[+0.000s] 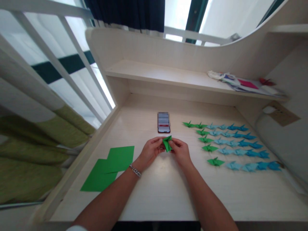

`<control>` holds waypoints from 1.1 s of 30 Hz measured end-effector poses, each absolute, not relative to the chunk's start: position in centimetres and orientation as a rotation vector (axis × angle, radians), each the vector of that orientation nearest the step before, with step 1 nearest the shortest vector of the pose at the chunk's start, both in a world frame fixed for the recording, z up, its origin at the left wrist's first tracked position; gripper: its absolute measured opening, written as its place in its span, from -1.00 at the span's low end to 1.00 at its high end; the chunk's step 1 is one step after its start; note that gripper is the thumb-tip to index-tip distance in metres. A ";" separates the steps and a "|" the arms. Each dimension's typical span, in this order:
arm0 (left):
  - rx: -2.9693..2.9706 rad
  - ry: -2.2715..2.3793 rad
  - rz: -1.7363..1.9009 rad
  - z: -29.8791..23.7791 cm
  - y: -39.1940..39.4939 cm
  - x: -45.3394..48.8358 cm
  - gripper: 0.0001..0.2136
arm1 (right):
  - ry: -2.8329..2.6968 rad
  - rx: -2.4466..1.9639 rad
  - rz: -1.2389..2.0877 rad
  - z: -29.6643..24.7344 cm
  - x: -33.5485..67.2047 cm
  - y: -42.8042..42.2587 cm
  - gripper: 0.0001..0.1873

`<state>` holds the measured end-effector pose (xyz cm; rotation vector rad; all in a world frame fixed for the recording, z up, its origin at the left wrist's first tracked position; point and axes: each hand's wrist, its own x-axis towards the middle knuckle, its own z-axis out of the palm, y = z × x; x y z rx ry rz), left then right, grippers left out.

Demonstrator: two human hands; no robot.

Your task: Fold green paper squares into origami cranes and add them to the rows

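Observation:
A partly folded green origami paper [167, 143] is held up between both hands over the middle of the desk. My left hand [152, 149] pinches its left side, and my right hand [179, 150] grips its right side with thumb and fingers. Just beyond the hands lies a phone [164, 122] with its screen lit. Flat green paper sheets [103, 170] overlap on the desk to the left, beside my left forearm. To the right, rows of folded paper cranes stand: green cranes [209, 148] at the left ends, then light blue cranes [231, 151] and darker blue cranes [257, 154].
The desk [154, 192] has a raised shelf [168, 75] along its back, with papers [245, 83] piled at its right. A wall socket [280, 112] with a plugged cable is at the right. White rails [50, 57] and a curtain [29, 154] border the left.

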<state>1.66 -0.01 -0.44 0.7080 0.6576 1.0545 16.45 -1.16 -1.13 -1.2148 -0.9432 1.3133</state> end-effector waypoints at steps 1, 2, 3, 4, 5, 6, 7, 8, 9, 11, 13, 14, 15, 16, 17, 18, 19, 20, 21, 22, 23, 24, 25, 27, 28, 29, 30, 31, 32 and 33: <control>0.717 0.652 1.051 -0.4 0.0 1.6 -0.66 | -0.930 -1.210 1.325 -1.1 16.4 -1.2 -0.58; 0.728 0.648 1.049 -0.4 -0.1 1.6 -0.65 | -0.918 -1.204 1.333 -1.1 16.4 -1.2 -0.58; 0.741 0.646 1.048 -0.4 -0.1 1.6 -0.65 | -0.906 -1.199 1.340 -1.1 16.4 -1.2 -0.59; 0.757 0.644 1.047 -0.4 -0.1 1.6 -0.64 | -0.897 -1.194 1.346 -1.1 16.4 -1.2 -0.59; 0.775 0.645 1.048 -0.4 -0.1 1.6 -0.64 | -0.890 -1.189 1.351 -1.1 16.4 -1.2 -0.60; 0.794 0.650 1.051 -0.4 -0.1 1.6 -0.63 | -0.883 -1.183 1.356 -1.1 16.4 -1.2 -0.60; 0.813 0.658 1.056 -0.4 -0.1 1.6 -0.62 | -0.873 -1.178 1.364 -1.1 16.5 -1.2 -0.61; 0.832 0.667 1.060 -0.5 -0.1 1.6 -0.61 | -0.861 -1.172 1.373 -1.1 16.5 -1.2 -0.62; 0.846 0.675 1.062 -0.5 -0.1 1.7 -0.60 | -0.847 -1.165 1.386 -1.1 16.5 -1.2 -0.62; 0.866 0.685 1.060 -0.6 -0.1 1.7 -0.60 | -0.817 -1.147 1.417 -1.0 16.5 -1.2 -0.63; 0.889 0.684 1.051 -0.7 -0.1 1.8 -0.59 | -0.783 -1.128 1.453 -0.9 16.6 -1.2 -0.64; 0.900 0.681 1.047 -0.7 -0.1 1.8 -0.60 | -0.764 -1.120 1.468 -0.8 16.6 -1.2 -0.64; 0.909 0.677 1.045 -0.7 -0.1 1.8 -0.60 | -0.747 -1.113 1.479 -0.7 16.6 -1.2 -0.64; 0.915 0.675 1.043 -0.7 -0.2 1.8 -0.61 | -0.733 -1.108 1.487 -0.6 16.6 -1.3 -0.64; 0.917 0.674 1.043 -0.6 -0.2 1.8 -0.61 | -0.724 -1.106 1.491 -0.5 16.6 -1.3 -0.63; 0.918 0.676 1.043 -0.6 -0.2 1.8 -0.61 | -0.720 -1.107 1.492 -0.5 16.7 -1.3 -0.62; 0.919 0.678 1.043 -0.5 -0.3 1.8 -0.61 | -0.721 -1.107 1.494 -0.4 16.7 -1.3 -0.62; 0.920 0.679 1.042 -0.4 -0.3 1.8 -0.61 | -0.722 -1.106 1.496 -0.3 16.7 -1.3 -0.61; 0.920 0.677 1.041 -0.3 -0.4 1.8 -0.62 | -0.722 -1.102 1.501 -0.3 16.7 -1.3 -0.62; 0.918 0.673 1.038 -0.2 -0.4 1.7 -0.62 | -0.721 -1.096 1.505 -0.3 16.7 -1.3 -0.62; 0.912 0.668 1.036 -0.2 -0.4 1.7 -0.63 | -0.722 -1.090 1.509 -0.3 16.8 -1.3 -0.63; 0.899 0.665 1.037 -0.2 -0.4 1.7 -0.64 | -0.726 -1.090 1.507 -0.4 16.8 -1.3 -0.63; 0.882 0.666 1.043 -0.2 -0.3 1.7 -0.65 | -0.734 -1.098 1.496 -0.5 16.8 -1.3 -0.62; 0.844 0.697 1.071 -0.5 -0.2 1.8 -0.68 | -0.777 -1.140 1.439 -0.7 16.7 -1.2 -0.61; 0.830 0.725 1.089 -0.6 -0.1 1.8 -0.69 | -0.814 -1.166 1.401 -0.9 16.7 -1.2 -0.61; 0.822 0.757 1.107 -0.8 0.0 1.9 -0.71 | -0.859 -1.188 1.363 -1.0 16.6 -1.2 -0.62; 0.818 0.786 1.119 -0.9 0.1 1.9 -0.71 | -0.906 -1.205 1.330 -1.1 16.6 -1.2 -0.62; 0.817 0.807 1.124 -1.0 0.2 2.0 -0.72 | -0.951 -1.217 1.304 -1.2 16.5 -1.1 -0.62; 0.818 0.817 1.123 -1.0 0.2 2.0 -0.71 | -0.991 -1.228 1.286 -1.3 16.5 -1.1 -0.61; 0.819 0.818 1.115 -1.1 0.2 2.0 -0.71 | -1.020 -1.238 1.266 -1.3 16.4 -1.1 -0.61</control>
